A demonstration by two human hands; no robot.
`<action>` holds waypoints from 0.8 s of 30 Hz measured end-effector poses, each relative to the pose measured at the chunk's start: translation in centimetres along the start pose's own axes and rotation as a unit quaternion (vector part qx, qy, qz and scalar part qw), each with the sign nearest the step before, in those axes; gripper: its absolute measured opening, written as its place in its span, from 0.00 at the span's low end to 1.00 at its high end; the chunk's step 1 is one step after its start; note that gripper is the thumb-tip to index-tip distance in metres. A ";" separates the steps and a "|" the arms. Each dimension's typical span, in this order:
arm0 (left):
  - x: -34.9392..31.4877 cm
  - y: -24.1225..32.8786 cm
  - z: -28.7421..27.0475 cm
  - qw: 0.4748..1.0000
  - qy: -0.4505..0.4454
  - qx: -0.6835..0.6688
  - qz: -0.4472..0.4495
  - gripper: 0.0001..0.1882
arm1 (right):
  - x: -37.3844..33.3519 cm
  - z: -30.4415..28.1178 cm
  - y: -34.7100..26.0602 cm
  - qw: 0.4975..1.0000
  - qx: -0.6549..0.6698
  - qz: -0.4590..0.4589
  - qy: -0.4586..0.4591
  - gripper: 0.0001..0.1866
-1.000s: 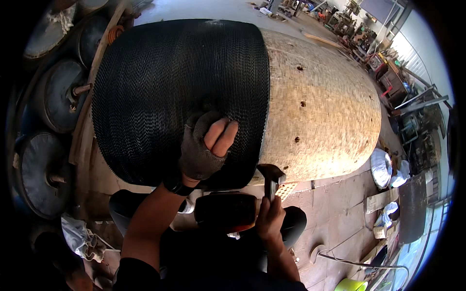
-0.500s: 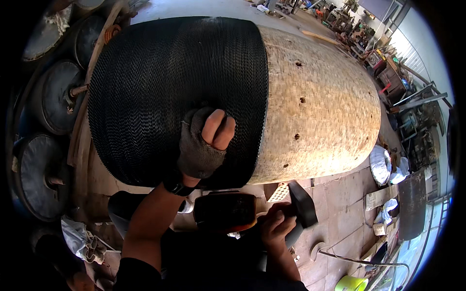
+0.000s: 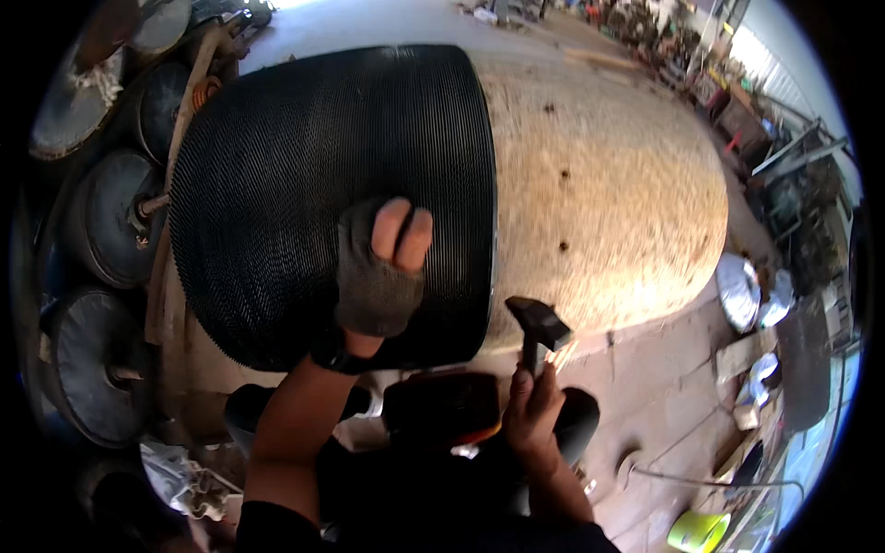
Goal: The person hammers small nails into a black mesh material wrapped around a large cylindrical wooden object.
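Observation:
A large wooden drum (image 3: 627,194) lies sideways before me, its pale right part dotted with several dark holes. Rows of black toothed strip (image 3: 323,138) cover the left part, packed edge to edge. On these rows, near the front, rests my left hand (image 3: 380,272) in a grey glove with bare fingertips. Its fingers are curled closed, and what they may grip is hidden. My right hand (image 3: 535,410) is wrapped round the handle of a hammer (image 3: 542,323). The dark hammer head is raised in front of the drum's lower edge, right of the toothed rows.
Several dark round rollers (image 3: 106,217) with protruding shafts line the left side, beside wooden planks (image 3: 171,304). A dark box (image 3: 441,408) sits between my knees. White bags (image 3: 737,290) and a yellow-green bucket (image 3: 698,532) stand on the tiled floor at right.
My right hand has raised the hammer up and left, so its head now overlaps the drum's front edge. My left hand stays closed on the toothed rows. The whole view has shifted slightly.

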State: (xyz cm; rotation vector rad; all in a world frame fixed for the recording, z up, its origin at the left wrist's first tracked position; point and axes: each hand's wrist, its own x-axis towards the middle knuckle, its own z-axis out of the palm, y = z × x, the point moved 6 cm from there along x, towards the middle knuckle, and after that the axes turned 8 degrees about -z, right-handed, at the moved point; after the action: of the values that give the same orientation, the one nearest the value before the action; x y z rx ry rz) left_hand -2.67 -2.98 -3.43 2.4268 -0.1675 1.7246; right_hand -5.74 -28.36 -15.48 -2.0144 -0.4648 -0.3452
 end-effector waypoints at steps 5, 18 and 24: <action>1.5 -0.6 -0.8 0.998 -0.046 0.028 -0.019 0.16 | -1.7 0.0 0.5 0.978 -0.063 -0.198 0.036 0.15; -3.8 5.6 -2.0 0.988 -0.083 -0.129 -0.027 0.12 | -5.2 0.5 3.7 0.999 -0.045 0.011 0.005 0.11; -9.6 9.2 -0.5 0.946 -0.175 -0.235 -0.141 0.19 | -5.6 0.7 4.7 1.000 -0.021 0.021 0.002 0.11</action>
State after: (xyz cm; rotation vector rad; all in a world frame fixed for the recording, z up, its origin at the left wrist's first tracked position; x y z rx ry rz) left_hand -7.97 -11.96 -11.77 2.2333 -0.2303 0.9882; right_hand -8.47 -30.73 -21.91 -2.0610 -0.4155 -0.3367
